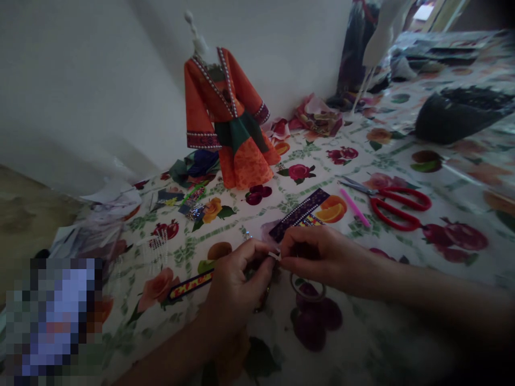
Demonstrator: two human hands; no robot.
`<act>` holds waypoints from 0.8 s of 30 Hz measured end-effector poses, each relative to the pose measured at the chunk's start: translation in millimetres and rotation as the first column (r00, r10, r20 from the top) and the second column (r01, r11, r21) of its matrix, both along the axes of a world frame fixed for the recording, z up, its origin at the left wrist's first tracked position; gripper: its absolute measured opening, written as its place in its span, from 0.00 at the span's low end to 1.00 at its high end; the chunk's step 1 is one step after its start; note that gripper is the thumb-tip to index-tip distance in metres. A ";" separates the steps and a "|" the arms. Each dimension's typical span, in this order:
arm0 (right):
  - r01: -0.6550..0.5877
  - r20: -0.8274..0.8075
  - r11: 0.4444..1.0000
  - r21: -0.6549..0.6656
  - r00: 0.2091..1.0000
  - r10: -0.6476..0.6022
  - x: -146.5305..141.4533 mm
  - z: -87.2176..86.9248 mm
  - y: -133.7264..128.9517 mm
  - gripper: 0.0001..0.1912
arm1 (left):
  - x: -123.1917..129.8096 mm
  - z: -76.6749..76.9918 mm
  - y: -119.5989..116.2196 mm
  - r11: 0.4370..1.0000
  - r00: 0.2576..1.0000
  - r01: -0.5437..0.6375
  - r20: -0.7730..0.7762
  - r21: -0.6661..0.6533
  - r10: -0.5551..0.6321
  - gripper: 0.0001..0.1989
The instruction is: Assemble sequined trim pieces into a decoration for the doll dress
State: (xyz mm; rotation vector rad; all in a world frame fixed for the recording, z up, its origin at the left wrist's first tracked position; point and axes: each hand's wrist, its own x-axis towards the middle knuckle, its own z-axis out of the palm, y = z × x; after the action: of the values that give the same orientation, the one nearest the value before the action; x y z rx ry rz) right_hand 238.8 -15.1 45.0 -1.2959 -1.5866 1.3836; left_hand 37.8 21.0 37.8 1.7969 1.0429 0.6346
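Observation:
My left hand (241, 273) pinches a small whitish piece (274, 256) between thumb and forefinger, near the middle of the view. The fingertips of my right hand (309, 252) meet at the other side of that piece, closed, and what they grip is too small to make out. A yellow and red patterned strip (191, 284) extends left from behind my left hand. Just beyond my right hand lies a dark purple trim with white beads (300, 214). Partly under my right hand, a round ring (308, 289) rests on the flowered tablecloth (354, 343).
Red-handled scissors (396, 206) and a pink stick (354, 207) lie to the right. An orange and green dress (241, 128) stands on a small form at the back. A black bag (454, 115) is at far right, with scraps and papers (116, 206) at left.

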 end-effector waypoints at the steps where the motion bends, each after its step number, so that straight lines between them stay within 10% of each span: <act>1: 0.003 0.003 1.000 0.003 1.000 -0.003 -0.2 -0.9 -0.1 0.04 | 0.5 0.4 0.2 1.000 1.000 -0.003 0.005 -0.019 0.003 0.05; 9: 0.009 0.055 1.000 -0.023 0.998 -0.007 -0.7 7.0 0.1 0.02 | 4.5 9.7 -0.4 0.959 0.998 -0.001 0.055 -0.285 0.017 0.04; 24: 0.006 0.095 1.000 0.007 0.995 -0.007 0.2 8.4 0.7 0.02 | 5.9 14.0 -1.1 0.943 1.000 -0.002 0.022 -0.332 0.010 0.07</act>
State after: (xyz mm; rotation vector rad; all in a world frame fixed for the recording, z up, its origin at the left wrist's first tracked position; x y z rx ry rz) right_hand 239.0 -14.4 53.4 -1.3797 -1.6470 1.3292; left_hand 43.7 20.0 51.9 1.4888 1.0697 0.4500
